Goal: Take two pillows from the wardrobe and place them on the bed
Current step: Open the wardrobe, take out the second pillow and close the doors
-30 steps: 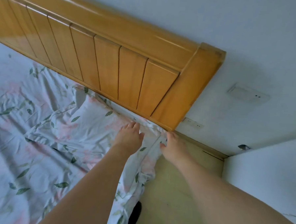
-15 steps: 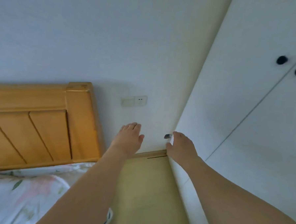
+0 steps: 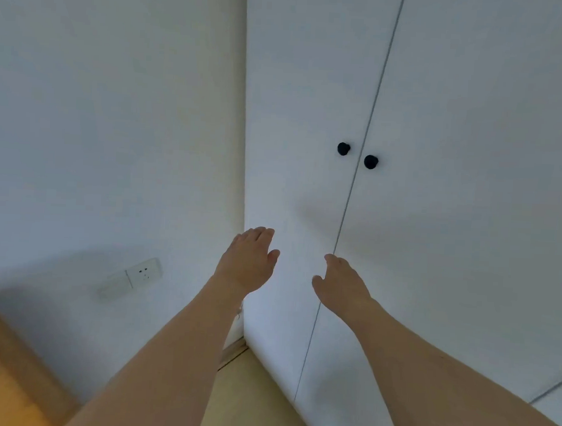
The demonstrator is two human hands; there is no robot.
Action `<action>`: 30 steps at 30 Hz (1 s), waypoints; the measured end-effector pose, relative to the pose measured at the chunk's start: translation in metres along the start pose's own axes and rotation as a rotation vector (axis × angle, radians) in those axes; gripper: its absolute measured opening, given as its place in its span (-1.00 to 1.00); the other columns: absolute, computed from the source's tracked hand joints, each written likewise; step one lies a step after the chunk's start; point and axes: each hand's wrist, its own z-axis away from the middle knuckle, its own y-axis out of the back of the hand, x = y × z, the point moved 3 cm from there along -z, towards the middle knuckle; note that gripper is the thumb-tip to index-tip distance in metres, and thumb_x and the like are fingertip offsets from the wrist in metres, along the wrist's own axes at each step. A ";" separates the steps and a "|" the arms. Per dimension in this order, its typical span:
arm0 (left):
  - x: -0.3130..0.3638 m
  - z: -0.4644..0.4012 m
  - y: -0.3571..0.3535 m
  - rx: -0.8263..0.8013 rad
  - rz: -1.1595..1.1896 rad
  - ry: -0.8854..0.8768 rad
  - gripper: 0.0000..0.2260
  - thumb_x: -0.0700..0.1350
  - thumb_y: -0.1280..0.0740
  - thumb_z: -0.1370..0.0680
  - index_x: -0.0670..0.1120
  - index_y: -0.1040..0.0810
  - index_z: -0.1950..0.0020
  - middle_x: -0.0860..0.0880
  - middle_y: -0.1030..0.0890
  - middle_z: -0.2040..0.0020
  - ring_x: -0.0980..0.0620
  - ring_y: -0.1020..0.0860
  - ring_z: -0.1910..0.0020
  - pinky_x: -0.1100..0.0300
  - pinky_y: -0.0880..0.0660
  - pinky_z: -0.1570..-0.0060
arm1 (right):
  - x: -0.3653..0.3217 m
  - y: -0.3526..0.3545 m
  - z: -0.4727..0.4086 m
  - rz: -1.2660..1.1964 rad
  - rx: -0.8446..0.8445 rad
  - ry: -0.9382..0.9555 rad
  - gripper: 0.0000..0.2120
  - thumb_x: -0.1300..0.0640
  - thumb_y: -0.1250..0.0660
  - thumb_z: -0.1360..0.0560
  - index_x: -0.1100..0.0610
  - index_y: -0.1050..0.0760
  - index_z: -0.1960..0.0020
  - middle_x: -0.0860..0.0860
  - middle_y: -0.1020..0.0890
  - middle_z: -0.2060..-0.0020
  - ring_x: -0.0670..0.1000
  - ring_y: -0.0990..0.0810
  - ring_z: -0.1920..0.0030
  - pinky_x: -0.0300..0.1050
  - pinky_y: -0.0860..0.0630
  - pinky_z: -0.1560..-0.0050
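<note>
Both hands, the left hand [image 3: 251,260] and right hand [image 3: 341,282], empty with fingers loosely spread, face the closed wardrobe [image 3: 451,221]; each should grasp one black knob [image 3: 343,148] and pull outward evenly.

No readable text, label, brand, number or sign shows anywhere: not on the white double-door wardrobe [image 3: 439,156] at upper right, nor on the white plastic wall socket plate [image 3: 143,272] at lower left
</note>
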 end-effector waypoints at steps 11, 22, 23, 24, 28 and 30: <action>0.057 -0.151 0.089 0.084 0.094 -0.369 -0.58 -0.03 -0.12 -0.65 -0.02 -0.22 -0.52 -0.01 -0.28 -0.51 -0.02 -0.25 -0.45 0.10 -0.20 -0.41 | -0.003 0.068 -0.065 -0.416 0.045 -0.120 -0.57 0.07 -0.23 -0.53 0.06 -0.35 -0.39 0.00 -0.46 -0.30 -0.01 -0.51 -0.11 -0.17 -0.42 -0.10; 0.092 -0.177 0.080 0.038 0.107 -0.461 -0.70 -0.16 -0.15 -0.61 -0.08 -0.40 -0.34 -0.05 -0.50 -0.27 -0.10 -0.51 -0.11 -0.02 -0.44 -0.14 | 0.006 0.080 -0.079 -0.490 0.188 -0.134 -0.63 0.20 -0.16 -0.55 0.13 -0.43 -0.34 0.04 -0.49 -0.26 0.04 -0.53 -0.13 -0.18 -0.46 -0.08; 0.092 -0.176 0.078 0.034 0.125 -0.455 -0.69 -0.19 -0.14 -0.60 -0.07 -0.39 -0.35 -0.03 -0.49 -0.29 -0.09 -0.51 -0.11 -0.01 -0.44 -0.14 | 0.008 0.080 -0.080 -0.485 0.191 -0.136 -0.63 0.21 -0.17 -0.55 0.14 -0.42 -0.35 0.05 -0.49 -0.26 0.04 -0.53 -0.13 -0.19 -0.45 -0.07; 0.092 -0.177 0.077 0.029 0.147 -0.446 -0.66 -0.22 -0.13 -0.59 -0.06 -0.40 -0.35 -0.01 -0.48 -0.30 -0.08 -0.51 -0.11 -0.01 -0.45 -0.14 | 0.009 0.080 -0.080 -0.487 0.193 -0.139 -0.63 0.21 -0.17 -0.55 0.14 -0.41 -0.35 0.05 -0.49 -0.26 0.03 -0.52 -0.12 -0.20 -0.44 -0.05; 0.095 -0.180 0.076 0.026 0.256 -0.333 -0.57 -0.32 -0.09 -0.50 0.01 -0.44 -0.29 0.05 -0.55 -0.21 -0.09 -0.53 0.01 0.03 -0.50 -0.02 | 0.012 0.077 -0.080 -0.485 0.192 -0.131 -0.64 0.21 -0.14 -0.58 0.15 -0.39 -0.37 0.05 -0.48 -0.26 0.03 -0.50 -0.16 -0.20 -0.42 -0.09; 0.096 -0.182 0.076 0.025 0.288 -0.269 -0.57 -0.30 -0.08 -0.48 0.03 -0.46 -0.26 0.06 -0.58 -0.10 -0.08 -0.52 0.13 0.12 -0.48 0.15 | 0.014 0.075 -0.080 -0.509 0.189 -0.125 -0.65 0.21 -0.12 -0.59 0.15 -0.38 -0.37 0.05 -0.49 -0.24 0.01 -0.49 -0.10 -0.20 -0.43 -0.07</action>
